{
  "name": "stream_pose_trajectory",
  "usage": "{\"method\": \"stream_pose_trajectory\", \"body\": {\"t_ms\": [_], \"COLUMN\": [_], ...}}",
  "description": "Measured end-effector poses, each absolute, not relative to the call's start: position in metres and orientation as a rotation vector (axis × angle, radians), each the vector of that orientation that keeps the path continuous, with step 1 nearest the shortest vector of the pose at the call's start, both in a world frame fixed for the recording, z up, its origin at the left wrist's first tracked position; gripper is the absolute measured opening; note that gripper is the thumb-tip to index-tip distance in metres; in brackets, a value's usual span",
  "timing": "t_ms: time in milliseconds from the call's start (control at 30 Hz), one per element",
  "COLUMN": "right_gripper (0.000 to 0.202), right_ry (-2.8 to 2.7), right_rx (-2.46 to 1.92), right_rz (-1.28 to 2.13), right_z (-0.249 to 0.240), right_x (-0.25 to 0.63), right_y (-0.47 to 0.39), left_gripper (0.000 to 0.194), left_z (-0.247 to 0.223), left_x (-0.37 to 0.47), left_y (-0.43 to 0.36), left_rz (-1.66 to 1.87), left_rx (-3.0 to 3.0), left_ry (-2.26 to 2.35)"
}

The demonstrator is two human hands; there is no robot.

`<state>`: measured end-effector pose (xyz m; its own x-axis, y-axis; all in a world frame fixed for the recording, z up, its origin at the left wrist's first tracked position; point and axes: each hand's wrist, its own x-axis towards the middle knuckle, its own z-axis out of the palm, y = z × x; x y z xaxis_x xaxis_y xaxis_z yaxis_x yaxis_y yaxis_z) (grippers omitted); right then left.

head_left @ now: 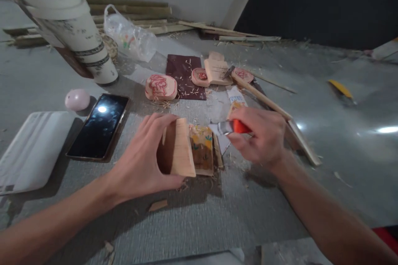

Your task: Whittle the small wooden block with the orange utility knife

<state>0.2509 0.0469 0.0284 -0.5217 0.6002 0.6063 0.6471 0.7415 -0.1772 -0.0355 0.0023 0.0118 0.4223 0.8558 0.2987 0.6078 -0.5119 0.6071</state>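
Note:
A pale wooden block [183,149] with fine lines on its face is gripped by my left hand [139,157], thumb at its lower edge and fingers over the top. Just right of the block lies a painted piece [203,153] in brown and yellow with small green marks, close to the block. My right hand [261,136] is closed around the red handle of a cutting tool [241,126]. The tool's metal end points left, above the right side of the painted piece. Whether its tip touches anything is unclear.
Carved wooden pieces [161,87] and a dark red sheet [183,68] lie beyond my hands. A hammer [264,99] is to the right, a yellow cutter [340,89] farther right. Phone [99,126], white pouch [34,149], tumbler [74,29] and plastic bottle [130,37] are left.

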Motion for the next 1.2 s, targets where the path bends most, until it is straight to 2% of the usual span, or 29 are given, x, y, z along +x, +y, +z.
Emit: {"method": "stream_pose_trajectory", "body": {"t_ms": [200,567,733,933,1000,1200], "right_gripper": [0.044,0.049,0.048,0.029,0.029,0.040], "right_ry": [-2.457,-2.536,-2.506,-2.289,-2.218,-2.391], "right_rx": [-0.772,-0.746,-0.718,-0.972,-1.041,-0.872], "right_rz": [0.172,0.276,0.118,-0.183,-0.194,0.009], "right_z": [0.020,0.017,0.018,0.026,0.026,0.020], "right_x": [0.234,0.223,0.227,0.261,0.267,0.250], "right_y": [0.036,0.032,0.035,0.058,0.063,0.049], "left_gripper": [0.092,0.092,0.090,0.094,0.094,0.092], "left_z": [0.008,0.010,0.013,0.016,0.016,0.015], "left_x": [-0.040,-0.040,-0.039,-0.033,-0.034,-0.039], "left_y": [0.011,0.008,0.006,0.000,0.002,0.006], "left_rz": [0.828,0.800,0.785,0.683,0.713,0.730], "left_rx": [2.259,2.261,2.234,2.276,2.281,2.278], "left_ry": [1.287,1.303,1.266,1.050,1.106,1.233]}}
